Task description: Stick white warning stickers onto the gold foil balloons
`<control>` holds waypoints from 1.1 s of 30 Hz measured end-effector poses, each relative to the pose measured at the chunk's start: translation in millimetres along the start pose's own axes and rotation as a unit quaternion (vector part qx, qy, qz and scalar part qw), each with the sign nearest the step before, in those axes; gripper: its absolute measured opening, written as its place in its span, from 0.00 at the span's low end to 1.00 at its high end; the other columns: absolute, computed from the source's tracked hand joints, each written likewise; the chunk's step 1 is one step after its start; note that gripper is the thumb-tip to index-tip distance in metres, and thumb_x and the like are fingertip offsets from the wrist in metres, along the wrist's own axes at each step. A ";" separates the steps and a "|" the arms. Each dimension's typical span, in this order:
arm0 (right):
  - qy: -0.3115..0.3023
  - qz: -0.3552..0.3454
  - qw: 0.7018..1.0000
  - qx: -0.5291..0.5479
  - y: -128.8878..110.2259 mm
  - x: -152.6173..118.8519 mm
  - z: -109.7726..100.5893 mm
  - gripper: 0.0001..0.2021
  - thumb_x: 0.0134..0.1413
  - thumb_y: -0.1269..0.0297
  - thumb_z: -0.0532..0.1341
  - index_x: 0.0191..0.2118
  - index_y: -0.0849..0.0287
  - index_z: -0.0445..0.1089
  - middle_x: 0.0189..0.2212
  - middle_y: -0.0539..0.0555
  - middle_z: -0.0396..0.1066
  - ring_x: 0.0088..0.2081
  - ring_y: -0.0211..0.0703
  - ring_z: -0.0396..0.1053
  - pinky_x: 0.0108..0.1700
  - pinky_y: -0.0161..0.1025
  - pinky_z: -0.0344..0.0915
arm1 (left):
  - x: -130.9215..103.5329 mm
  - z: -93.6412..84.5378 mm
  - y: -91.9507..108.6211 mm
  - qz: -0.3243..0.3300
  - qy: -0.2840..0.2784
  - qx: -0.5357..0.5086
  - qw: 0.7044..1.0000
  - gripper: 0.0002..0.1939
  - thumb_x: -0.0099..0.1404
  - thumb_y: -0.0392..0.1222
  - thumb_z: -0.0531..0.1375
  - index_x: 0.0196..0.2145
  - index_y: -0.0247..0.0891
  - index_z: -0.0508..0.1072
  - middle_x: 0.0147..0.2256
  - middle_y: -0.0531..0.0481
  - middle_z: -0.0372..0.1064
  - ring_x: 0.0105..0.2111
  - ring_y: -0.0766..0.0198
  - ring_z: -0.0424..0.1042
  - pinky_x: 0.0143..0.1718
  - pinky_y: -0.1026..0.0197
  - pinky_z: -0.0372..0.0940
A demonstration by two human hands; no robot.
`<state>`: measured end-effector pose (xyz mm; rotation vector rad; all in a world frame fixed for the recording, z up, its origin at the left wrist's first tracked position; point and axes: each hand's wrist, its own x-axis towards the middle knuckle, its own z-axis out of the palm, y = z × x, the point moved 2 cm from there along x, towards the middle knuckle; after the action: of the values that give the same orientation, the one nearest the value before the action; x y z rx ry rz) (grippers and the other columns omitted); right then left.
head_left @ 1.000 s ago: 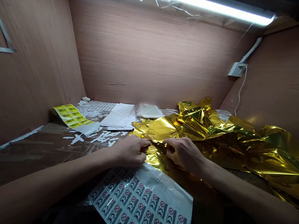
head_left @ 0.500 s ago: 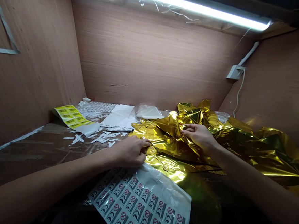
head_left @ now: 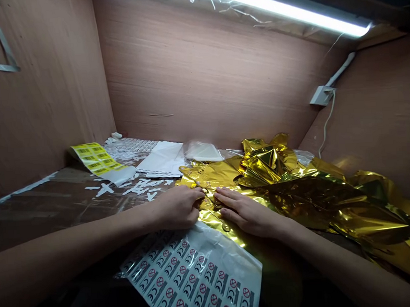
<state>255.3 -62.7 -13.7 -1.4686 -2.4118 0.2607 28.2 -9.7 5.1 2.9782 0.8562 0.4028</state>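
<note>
Gold foil [head_left: 306,188] spreads in glossy folds across the counter [head_left: 53,197], from the middle of the front edge out to the right side. Your left hand [head_left: 180,206] sits at the foil's left end, fingers curled; I can't tell whether they pinch it. Just beside it, your right hand [head_left: 246,211] lies on the foil, fingers straight and open. Below, a sticker sheet [head_left: 196,280] runs past the front edge, rows of black "CE" marks and red crossed-out circles, small print unreadable. Toward the back left corner, yellow labels [head_left: 100,161] carry illegible dark print, near white papers [head_left: 163,157].
</note>
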 end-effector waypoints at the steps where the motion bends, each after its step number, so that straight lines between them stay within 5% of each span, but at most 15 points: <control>1: -0.034 0.001 0.999 -0.012 4.0 -0.5 -1.2 0.32 0.69 0.47 0.54 0.72 0.56 0.57 0.73 0.60 0.49 0.74 0.55 0.46 0.73 0.56 0.45 | 0.0 0.3 1.2 -0.001 -0.006 0.006 1.000 0.22 0.59 0.35 0.55 0.51 0.37 0.76 0.42 0.42 0.79 0.39 0.49 0.78 0.39 0.53 0.69; 4: -0.078 0.013 0.997 -0.023 33.8 -5.8 -14.0 0.31 0.70 0.46 0.52 0.73 0.48 0.53 0.74 0.54 0.44 0.75 0.55 0.41 0.74 0.60 0.39 | -0.1 1.5 2.7 -0.011 -0.020 0.017 1.000 0.20 0.59 0.35 0.55 0.48 0.36 0.74 0.39 0.40 0.79 0.37 0.48 0.77 0.37 0.52 0.68; 8: -0.071 0.039 0.997 -0.008 103.6 -29.8 -38.7 0.28 0.70 0.48 0.51 0.72 0.44 0.54 0.74 0.49 0.42 0.75 0.54 0.38 0.74 0.58 0.37 | -0.3 2.8 1.6 -0.024 -0.024 0.019 0.999 0.17 0.59 0.36 0.55 0.46 0.37 0.73 0.38 0.40 0.78 0.35 0.48 0.77 0.33 0.53 0.66; 12: -0.038 0.184 0.982 -0.010 178.1 -60.7 -70.8 0.29 0.69 0.51 0.51 0.71 0.51 0.58 0.72 0.57 0.52 0.72 0.58 0.50 0.72 0.55 0.44 | -2.0 4.3 0.6 -0.020 -0.018 0.012 1.000 0.15 0.60 0.35 0.55 0.44 0.36 0.74 0.37 0.40 0.78 0.35 0.48 0.77 0.33 0.53 0.65; 15: -0.007 0.233 0.970 -0.066 195.9 -62.3 -95.7 0.28 0.61 0.51 0.59 0.63 0.56 0.72 0.65 0.62 0.66 0.66 0.64 0.63 0.67 0.55 0.56 | -3.6 6.0 -2.1 -0.025 -0.005 -0.004 1.000 0.17 0.60 0.36 0.56 0.46 0.37 0.75 0.37 0.40 0.78 0.34 0.49 0.77 0.34 0.54 0.66; 19: 0.039 0.163 0.980 -0.109 148.3 -29.0 -104.2 0.14 0.51 0.53 0.66 0.36 0.56 0.84 0.39 0.61 0.82 0.43 0.56 0.78 0.47 0.43 0.69 | -3.7 5.2 -8.9 -0.026 0.003 -0.044 0.999 0.17 0.60 0.35 0.56 0.45 0.39 0.77 0.34 0.44 0.78 0.34 0.52 0.77 0.36 0.55 0.67; 24: 0.105 0.010 0.986 -0.127 41.5 23.1 -75.8 0.13 0.61 0.56 0.61 0.36 0.54 0.83 0.35 0.55 0.82 0.35 0.46 0.76 0.40 0.39 0.65 | -1.1 -4.5 -21.0 -0.087 0.069 -0.153 0.982 0.24 0.57 0.31 0.55 0.51 0.35 0.77 0.49 0.44 0.79 0.49 0.54 0.77 0.52 0.55 0.69; 28: 0.006 -0.038 0.993 0.108 -15.9 55.9 -50.1 0.18 0.63 0.48 0.61 0.44 0.54 0.82 0.35 0.52 0.80 0.33 0.42 0.74 0.34 0.36 0.64 | -1.9 -12.5 -23.1 -0.090 0.185 -0.215 0.955 0.23 0.61 0.29 0.54 0.53 0.32 0.75 0.52 0.43 0.78 0.50 0.56 0.77 0.55 0.56 0.70; 31: -0.091 -0.076 0.960 0.253 -33.2 71.3 -33.3 0.17 0.56 0.48 0.68 0.41 0.59 0.80 0.26 0.48 0.74 0.26 0.35 0.66 0.27 0.33 0.58 | -4.0 -16.1 -23.0 -0.083 0.261 -0.259 0.926 0.18 0.67 0.34 0.56 0.53 0.33 0.73 0.50 0.43 0.78 0.48 0.58 0.78 0.53 0.56 0.71; 33: -0.101 -0.085 0.938 0.321 -33.2 76.2 -23.9 0.15 0.52 0.53 0.71 0.38 0.61 0.78 0.24 0.46 0.70 0.24 0.33 0.63 0.27 0.33 0.58 | -3.8 -17.0 -25.7 -0.090 0.275 -0.314 0.904 0.17 0.69 0.39 0.59 0.54 0.34 0.73 0.50 0.42 0.78 0.47 0.59 0.78 0.50 0.56 0.72</control>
<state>203.2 -10.4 31.4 -0.9651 -2.2511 1.0835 7.5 9.2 18.4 2.1838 0.8077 1.2690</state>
